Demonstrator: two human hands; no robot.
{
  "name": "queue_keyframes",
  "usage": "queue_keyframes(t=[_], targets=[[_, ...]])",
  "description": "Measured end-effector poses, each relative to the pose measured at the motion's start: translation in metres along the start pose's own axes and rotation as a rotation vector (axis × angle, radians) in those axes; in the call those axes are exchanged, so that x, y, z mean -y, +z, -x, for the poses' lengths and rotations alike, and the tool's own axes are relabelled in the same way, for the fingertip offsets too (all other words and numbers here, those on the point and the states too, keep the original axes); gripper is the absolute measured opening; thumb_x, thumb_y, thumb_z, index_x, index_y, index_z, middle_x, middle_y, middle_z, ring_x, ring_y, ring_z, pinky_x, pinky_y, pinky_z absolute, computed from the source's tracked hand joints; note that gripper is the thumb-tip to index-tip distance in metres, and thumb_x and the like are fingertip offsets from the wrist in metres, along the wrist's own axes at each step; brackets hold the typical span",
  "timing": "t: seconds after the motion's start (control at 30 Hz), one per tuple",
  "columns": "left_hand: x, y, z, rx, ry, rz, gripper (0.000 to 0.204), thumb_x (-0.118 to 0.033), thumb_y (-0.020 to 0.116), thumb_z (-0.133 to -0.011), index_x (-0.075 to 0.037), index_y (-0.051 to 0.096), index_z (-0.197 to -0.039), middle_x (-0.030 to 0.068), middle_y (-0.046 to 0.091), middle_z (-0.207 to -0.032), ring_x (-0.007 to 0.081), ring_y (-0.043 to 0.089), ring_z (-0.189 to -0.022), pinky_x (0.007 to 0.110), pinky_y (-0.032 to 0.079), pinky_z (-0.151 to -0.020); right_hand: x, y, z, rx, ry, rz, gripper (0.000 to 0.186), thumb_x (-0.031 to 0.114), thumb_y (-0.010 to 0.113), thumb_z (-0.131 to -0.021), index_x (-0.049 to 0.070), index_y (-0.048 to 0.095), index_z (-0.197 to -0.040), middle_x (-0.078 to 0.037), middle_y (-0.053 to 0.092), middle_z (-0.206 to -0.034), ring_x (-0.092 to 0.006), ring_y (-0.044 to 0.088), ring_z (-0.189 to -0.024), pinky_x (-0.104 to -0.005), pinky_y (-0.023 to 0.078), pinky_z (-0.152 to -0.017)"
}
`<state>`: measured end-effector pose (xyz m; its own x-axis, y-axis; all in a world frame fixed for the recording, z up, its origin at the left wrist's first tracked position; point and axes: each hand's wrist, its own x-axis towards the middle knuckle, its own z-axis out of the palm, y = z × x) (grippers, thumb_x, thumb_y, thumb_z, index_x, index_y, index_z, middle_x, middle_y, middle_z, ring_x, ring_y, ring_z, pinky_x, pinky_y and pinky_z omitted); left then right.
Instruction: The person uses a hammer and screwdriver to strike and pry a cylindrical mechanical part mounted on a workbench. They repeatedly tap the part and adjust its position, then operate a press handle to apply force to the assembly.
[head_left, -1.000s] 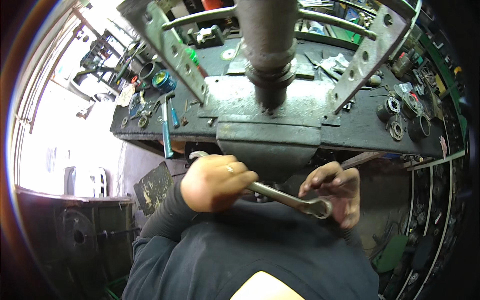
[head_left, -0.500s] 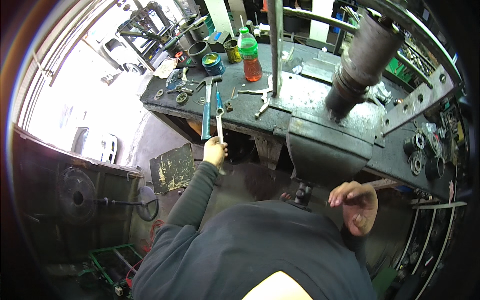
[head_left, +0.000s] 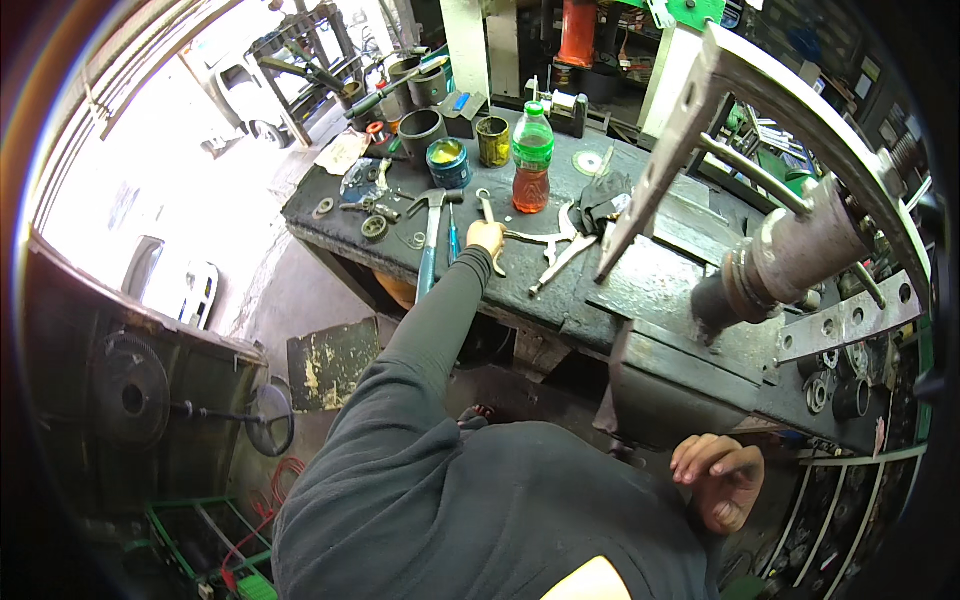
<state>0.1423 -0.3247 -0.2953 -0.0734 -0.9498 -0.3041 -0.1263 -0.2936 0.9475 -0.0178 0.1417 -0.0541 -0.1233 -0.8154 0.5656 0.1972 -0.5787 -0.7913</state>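
Note:
My left hand [head_left: 487,238] is stretched far out over the dark workbench [head_left: 330,215], closed around the shank of a silver combination wrench [head_left: 484,205] that lies on the bench top. A blue-handled hammer [head_left: 430,245] and a blue screwdriver [head_left: 452,243] lie just to the hand's left. More wrenches [head_left: 556,252] lie to its right. My right hand [head_left: 718,480] hangs low under the press table [head_left: 680,375], fingers loosely curled, with nothing in it.
A bottle of orange liquid [head_left: 531,165], a blue tin [head_left: 448,162], a yellowish can [head_left: 492,140] and a black cloth [head_left: 603,200] stand on the bench. The press ram [head_left: 790,258] and its drilled steel frame [head_left: 850,320] loom at right. Bearings [head_left: 838,392] lie beside it.
Both hands were on the wrench under the press. My left hand has since swung out left to the bench with it, and my right hand has let go and stayed low.

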Motion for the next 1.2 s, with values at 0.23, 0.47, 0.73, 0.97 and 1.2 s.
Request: queue_keyframes(t=[0.23,0.47,0.73,0.97,1.2], targets=[[-0.017,-0.081,0.041,0.046,0.61,-0.372,0.028,-0.014,0.065,-0.082,0.004,0.064,-0.104,0.0206,0.067,-0.103,0.033,0.064,-0.099,0.039,0.049,-0.089,-0.056,0.067,-0.002,-0.095,-0.02,0.0,0.036,0.019,0.067,-0.087,-0.005,0.052,-0.11,-0.021,0.062,-0.091,-0.0263,0.062,-0.082,-0.0412,0.05,-0.075],[0.063,-0.206,0.096,0.199,-0.314,-0.145,0.053,-0.039,0.07,-0.087,-0.002,0.047,-0.118,0.019,0.057,-0.108,0.0273,0.059,-0.095,0.05,0.049,-0.08,-0.106,0.122,-0.042,-0.158,0.237,-0.044,0.038,0.018,0.068,-0.082,-0.003,0.056,-0.11,-0.018,0.061,-0.092,-0.0245,0.061,-0.086,-0.036,0.049,-0.079],[0.078,-0.186,0.073,0.497,-0.179,0.131,0.028,-0.017,0.07,-0.087,-0.003,0.051,-0.102,0.0097,0.063,-0.085,0.0165,0.064,-0.072,0.034,0.054,-0.063,-0.187,0.146,-0.08,-0.1,0.605,-0.023,0.029,0.014,0.061,-0.09,-0.003,0.056,-0.113,-0.007,0.06,-0.091,-0.0141,0.059,-0.084,-0.0279,0.049,-0.078],[0.043,-0.194,0.121,0.293,0.326,-0.318,0.04,-0.008,0.077,-0.071,0.004,0.055,-0.103,0.01,0.06,-0.079,0.0214,0.058,-0.07,0.036,0.05,-0.068,-0.268,0.13,-0.097,-0.063,0.756,0.172,0.029,0.016,0.062,-0.093,0.0,0.056,-0.116,-0.007,0.06,-0.098,-0.0121,0.057,-0.091,-0.0273,0.049,-0.079],[0.011,-0.2,0.164,0.49,0.679,-0.655,0.059,-0.027,0.076,-0.076,0.002,0.048,-0.12,0.0209,0.063,-0.093,0.0418,0.061,-0.085,0.046,0.05,-0.078,-0.304,0.175,-0.164,-0.393,0.443,0.034,0.063,0.019,0.075,-0.084,0.003,0.036,-0.131,-0.011,0.058,-0.098,-0.0177,0.059,-0.089,-0.032,0.05,-0.078]])
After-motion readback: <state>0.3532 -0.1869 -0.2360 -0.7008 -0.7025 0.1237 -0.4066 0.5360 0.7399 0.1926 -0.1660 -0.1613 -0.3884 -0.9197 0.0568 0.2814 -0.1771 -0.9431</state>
